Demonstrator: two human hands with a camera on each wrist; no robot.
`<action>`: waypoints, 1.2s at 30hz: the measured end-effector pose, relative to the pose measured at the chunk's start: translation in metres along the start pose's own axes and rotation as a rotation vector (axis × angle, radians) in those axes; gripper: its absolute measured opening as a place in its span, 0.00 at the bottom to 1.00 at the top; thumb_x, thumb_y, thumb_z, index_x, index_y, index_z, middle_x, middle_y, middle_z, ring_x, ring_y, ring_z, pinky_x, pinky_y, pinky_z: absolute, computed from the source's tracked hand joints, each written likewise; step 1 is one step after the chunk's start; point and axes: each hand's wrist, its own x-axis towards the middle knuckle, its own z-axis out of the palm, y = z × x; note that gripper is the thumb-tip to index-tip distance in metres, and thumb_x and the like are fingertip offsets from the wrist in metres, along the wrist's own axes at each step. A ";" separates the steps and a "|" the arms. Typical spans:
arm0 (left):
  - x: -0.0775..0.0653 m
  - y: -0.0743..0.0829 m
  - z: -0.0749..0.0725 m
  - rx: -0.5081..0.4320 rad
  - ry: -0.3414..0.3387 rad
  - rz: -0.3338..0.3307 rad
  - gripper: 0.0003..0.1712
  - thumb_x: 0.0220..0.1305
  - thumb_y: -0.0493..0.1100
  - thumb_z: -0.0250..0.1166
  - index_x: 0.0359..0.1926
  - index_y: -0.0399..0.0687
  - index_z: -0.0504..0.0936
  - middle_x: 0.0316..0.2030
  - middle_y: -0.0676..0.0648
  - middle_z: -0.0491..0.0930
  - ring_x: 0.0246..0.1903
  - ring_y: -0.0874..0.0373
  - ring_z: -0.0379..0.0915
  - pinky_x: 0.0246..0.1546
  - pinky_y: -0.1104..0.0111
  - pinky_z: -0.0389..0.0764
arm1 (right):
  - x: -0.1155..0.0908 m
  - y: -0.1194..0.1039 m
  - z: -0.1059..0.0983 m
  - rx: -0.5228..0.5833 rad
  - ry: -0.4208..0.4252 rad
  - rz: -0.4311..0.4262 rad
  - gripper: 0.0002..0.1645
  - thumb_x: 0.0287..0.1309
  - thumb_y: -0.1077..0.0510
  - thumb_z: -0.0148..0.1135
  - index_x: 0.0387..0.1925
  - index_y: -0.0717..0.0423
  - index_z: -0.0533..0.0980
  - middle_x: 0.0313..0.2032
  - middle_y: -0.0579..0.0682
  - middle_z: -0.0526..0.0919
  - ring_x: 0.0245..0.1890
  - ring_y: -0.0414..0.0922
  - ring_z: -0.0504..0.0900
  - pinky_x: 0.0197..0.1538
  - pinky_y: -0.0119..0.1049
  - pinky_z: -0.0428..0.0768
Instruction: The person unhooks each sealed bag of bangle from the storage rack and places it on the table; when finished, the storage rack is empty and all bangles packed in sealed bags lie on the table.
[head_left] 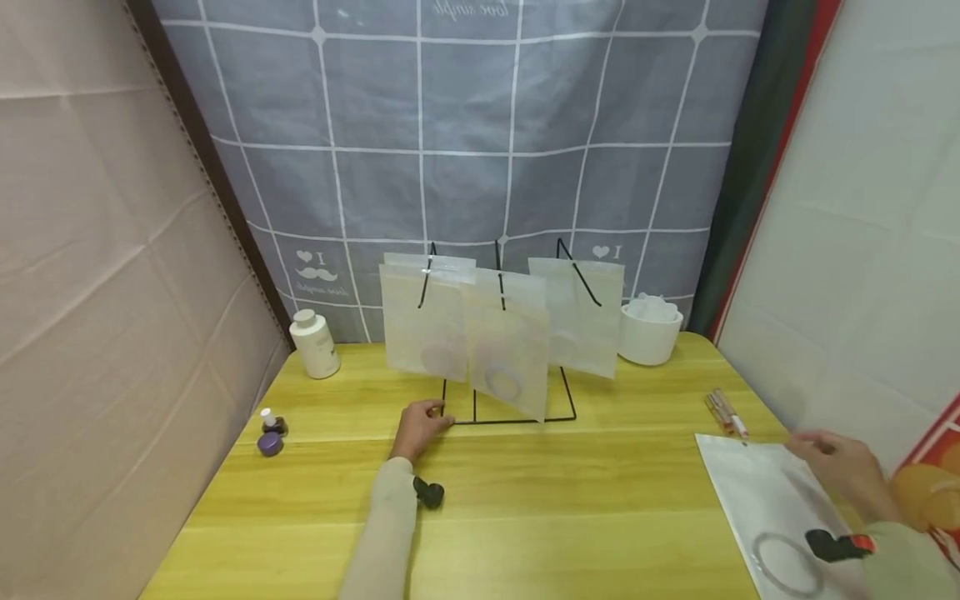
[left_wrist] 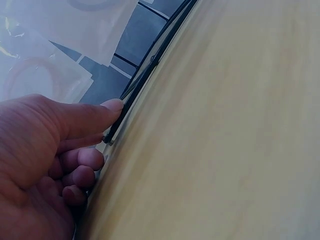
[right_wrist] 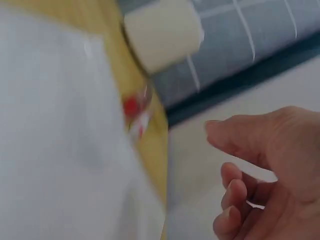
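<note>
A black wire rack [head_left: 510,422] stands mid-table with several translucent white bags [head_left: 504,342] hanging from its hooks. Ring shapes show through some of them. My left hand [head_left: 420,427] pinches the front left corner of the rack's base; in the left wrist view the thumb [left_wrist: 112,106] presses the black wire [left_wrist: 145,75] and the other fingers curl below. On the right, a white bag [head_left: 738,471] lies flat with a ring shape showing near its lower end. Over its right edge hovers my right hand [head_left: 847,471], fingers loosely bent, holding nothing.
Back left stands a white bottle [head_left: 315,346]; a small dark bottle [head_left: 275,423] and a purple lid [head_left: 270,443] are nearer. A white tub [head_left: 651,333] sits back right. Pen-like sticks [head_left: 726,412] lie by the flat bag. Cloth walls [head_left: 465,100] enclose the table.
</note>
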 end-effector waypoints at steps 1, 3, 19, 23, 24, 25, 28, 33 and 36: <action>0.000 0.000 0.000 0.000 0.000 0.002 0.24 0.61 0.39 0.73 0.57 0.34 0.83 0.31 0.45 0.80 0.27 0.57 0.67 0.31 0.65 0.72 | 0.003 -0.014 0.002 0.024 0.024 -0.035 0.39 0.69 0.38 0.58 0.57 0.72 0.75 0.45 0.63 0.84 0.34 0.32 0.74 0.32 0.32 0.72; -0.001 0.001 -0.001 -0.005 0.000 0.001 0.24 0.61 0.39 0.73 0.57 0.34 0.83 0.33 0.44 0.81 0.28 0.57 0.67 0.32 0.64 0.72 | 0.009 -0.045 0.008 0.086 0.067 -0.138 0.35 0.70 0.40 0.58 0.56 0.70 0.77 0.42 0.50 0.86 0.35 0.24 0.72 0.34 0.28 0.72; 0.002 0.004 0.004 -0.027 -0.004 0.009 0.24 0.60 0.40 0.73 0.57 0.34 0.83 0.36 0.42 0.82 0.30 0.57 0.70 0.34 0.62 0.76 | 0.079 -0.228 0.065 0.459 -0.081 -0.596 0.29 0.71 0.53 0.61 0.70 0.55 0.71 0.74 0.55 0.62 0.75 0.53 0.58 0.65 0.34 0.72; 0.001 0.006 0.005 -0.030 -0.006 0.011 0.25 0.60 0.40 0.73 0.57 0.34 0.83 0.34 0.44 0.82 0.28 0.57 0.69 0.34 0.63 0.76 | 0.086 -0.246 0.075 0.480 -0.090 -0.591 0.31 0.70 0.52 0.62 0.71 0.52 0.70 0.73 0.57 0.64 0.73 0.58 0.59 0.69 0.60 0.63; 0.001 0.006 0.005 -0.032 -0.008 0.009 0.25 0.61 0.40 0.73 0.58 0.35 0.83 0.33 0.44 0.81 0.28 0.57 0.69 0.34 0.63 0.76 | 0.087 -0.249 0.077 0.484 -0.081 -0.595 0.31 0.70 0.51 0.63 0.71 0.52 0.71 0.73 0.57 0.65 0.72 0.58 0.60 0.69 0.62 0.61; 0.001 0.007 0.005 -0.033 -0.011 0.008 0.25 0.61 0.40 0.73 0.58 0.35 0.83 0.32 0.44 0.81 0.28 0.57 0.68 0.34 0.63 0.75 | 0.089 -0.251 0.079 0.485 -0.068 -0.599 0.31 0.69 0.52 0.63 0.71 0.53 0.70 0.72 0.58 0.66 0.71 0.58 0.61 0.69 0.63 0.60; 0.000 0.006 0.005 -0.033 -0.012 0.002 0.25 0.61 0.40 0.73 0.58 0.35 0.83 0.30 0.46 0.80 0.26 0.57 0.67 0.33 0.64 0.74 | 0.093 -0.255 0.085 0.483 -0.036 -0.613 0.32 0.69 0.52 0.64 0.71 0.55 0.70 0.72 0.58 0.67 0.70 0.57 0.63 0.69 0.62 0.60; -0.002 0.001 0.003 -0.034 -0.009 0.003 0.25 0.61 0.40 0.73 0.58 0.35 0.83 0.29 0.46 0.79 0.26 0.57 0.66 0.32 0.63 0.74 | 0.096 -0.256 0.093 0.477 -0.013 -0.613 0.32 0.69 0.51 0.64 0.70 0.57 0.71 0.72 0.57 0.68 0.72 0.55 0.64 0.67 0.57 0.66; -0.003 -0.002 0.001 -0.042 -0.006 -0.008 0.25 0.62 0.41 0.73 0.58 0.35 0.82 0.33 0.45 0.81 0.27 0.56 0.68 0.35 0.62 0.76 | 0.096 -0.258 0.097 0.472 0.003 -0.613 0.31 0.69 0.51 0.63 0.69 0.57 0.72 0.70 0.57 0.71 0.70 0.51 0.67 0.64 0.41 0.72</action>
